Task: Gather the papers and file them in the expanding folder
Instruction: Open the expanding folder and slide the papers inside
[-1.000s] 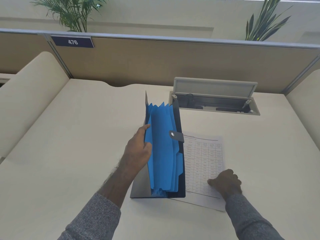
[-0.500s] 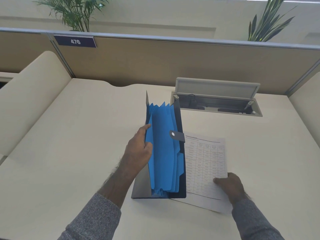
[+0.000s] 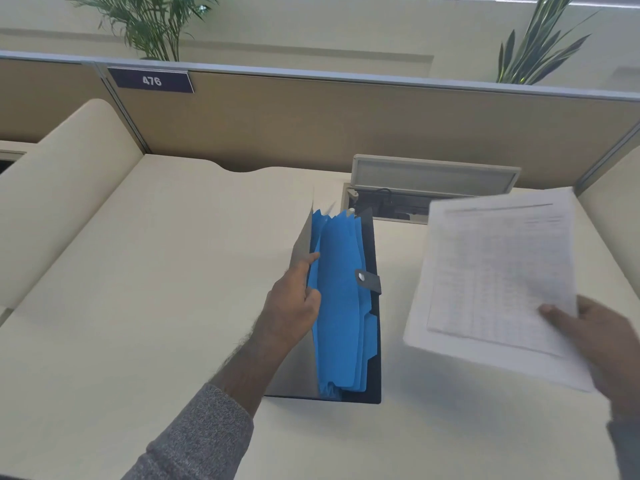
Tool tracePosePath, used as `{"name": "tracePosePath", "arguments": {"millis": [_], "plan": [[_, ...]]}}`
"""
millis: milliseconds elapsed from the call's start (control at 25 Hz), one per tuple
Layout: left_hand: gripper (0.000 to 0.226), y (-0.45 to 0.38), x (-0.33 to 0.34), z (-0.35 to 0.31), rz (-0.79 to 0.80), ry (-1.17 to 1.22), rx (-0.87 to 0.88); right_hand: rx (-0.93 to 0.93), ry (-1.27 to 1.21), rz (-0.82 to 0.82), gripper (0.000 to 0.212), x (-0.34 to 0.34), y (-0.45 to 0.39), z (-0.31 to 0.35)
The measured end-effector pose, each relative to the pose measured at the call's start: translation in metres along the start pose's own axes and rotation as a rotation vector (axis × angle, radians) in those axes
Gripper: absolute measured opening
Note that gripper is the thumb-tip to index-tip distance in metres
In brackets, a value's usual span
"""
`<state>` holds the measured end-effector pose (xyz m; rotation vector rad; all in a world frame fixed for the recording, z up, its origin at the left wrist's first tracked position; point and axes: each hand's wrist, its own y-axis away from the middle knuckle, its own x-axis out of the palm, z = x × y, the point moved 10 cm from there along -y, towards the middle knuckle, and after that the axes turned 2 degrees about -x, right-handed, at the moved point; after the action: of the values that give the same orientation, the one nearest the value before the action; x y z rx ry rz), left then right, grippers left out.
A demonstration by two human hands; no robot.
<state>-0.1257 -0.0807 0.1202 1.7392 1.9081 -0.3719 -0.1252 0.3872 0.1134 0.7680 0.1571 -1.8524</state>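
An expanding folder [image 3: 346, 306] with blue pockets and a dark cover stands open on the cream desk [image 3: 138, 271], its snap tab on the right side. My left hand [image 3: 294, 306] grips its left cover and holds the pockets spread apart. My right hand [image 3: 602, 337] holds a stack of printed papers [image 3: 495, 275] by the lower right corner, lifted off the desk to the right of the folder. The papers carry a table of small print and look blurred.
A cable hatch [image 3: 415, 188] with its lid raised sits in the desk behind the folder and the papers. A tan partition [image 3: 311, 123] with a "476" label [image 3: 151, 80] closes the back. Curved side panels [image 3: 52, 188] flank the desk.
The papers lay flat on the desk beside the folder with my right hand at their lower edge. Now my right hand has lifted them up and to the right. My left hand stays on the folder.
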Motion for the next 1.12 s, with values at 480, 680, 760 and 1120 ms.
{"name": "tracePosePath", "arguments": {"millis": [480, 680, 760, 1120], "plan": [[0.055, 0.006, 0.058, -0.009, 0.069, -0.042, -0.015, -0.206, -0.099, 0.085, 0.023, 0.054, 0.055, 0.074], [0.052, 0.005, 0.055, -0.013, 0.047, -0.039, -0.044, -0.204, 0.061, 0.141, 0.043, 0.078, 0.065, 0.054], [0.053, 0.005, 0.057, -0.016, 0.057, -0.051, -0.042, -0.188, 0.053, 0.174, 0.042, 0.086, 0.065, 0.048], [0.047, 0.007, 0.082, -0.014, 0.173, -0.192, -0.019, -0.171, 0.074, 0.203, 0.020, 0.124, 0.039, 0.045]]}}
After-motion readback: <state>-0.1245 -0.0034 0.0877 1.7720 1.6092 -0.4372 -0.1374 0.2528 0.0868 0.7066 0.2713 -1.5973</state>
